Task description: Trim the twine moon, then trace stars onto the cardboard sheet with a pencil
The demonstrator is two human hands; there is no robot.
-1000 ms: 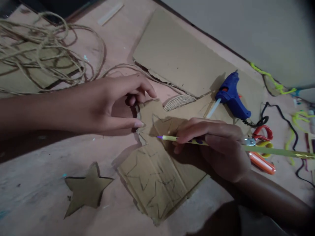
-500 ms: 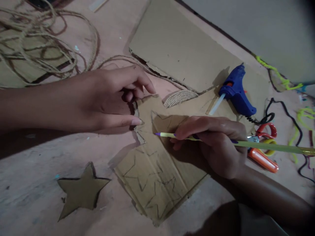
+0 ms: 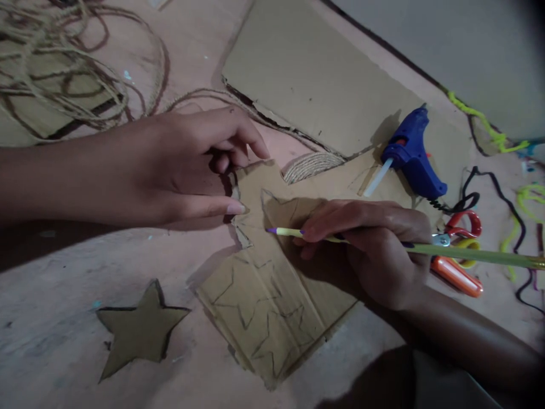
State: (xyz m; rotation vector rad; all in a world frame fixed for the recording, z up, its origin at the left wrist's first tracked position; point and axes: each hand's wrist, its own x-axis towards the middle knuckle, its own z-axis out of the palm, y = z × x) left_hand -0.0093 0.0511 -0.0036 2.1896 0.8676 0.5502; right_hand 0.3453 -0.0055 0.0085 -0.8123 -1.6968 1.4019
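In my right hand point(image 3: 374, 250) is a slim yellow-green pencil point(image 3: 464, 253) with a purple tip. The tip rests at a brown cardboard piece point(image 3: 306, 278) marked with several drawn star outlines. My left hand point(image 3: 200, 165) lies at the cardboard's torn left edge, thumb stretched onto it and index fingertip at its upper corner. Its thumb and index finger are apart; the other fingers curl partly out of sight. A cut-out cardboard star point(image 3: 140, 329) with a dark edge lies apart at the lower left.
A blue glue gun point(image 3: 411, 150) rests on cardboard at the right, beside scissors point(image 3: 464, 227) and an orange-handled tool point(image 3: 457, 276). Loose twine point(image 3: 51, 68) tangles at the upper left. A big cardboard sheet point(image 3: 306, 74) lies behind; yellow yarn point(image 3: 481, 122) trails at the right.
The view has shifted slightly. Both hands, the pencil and the cardboard keep nearly the same positions relative to each other.
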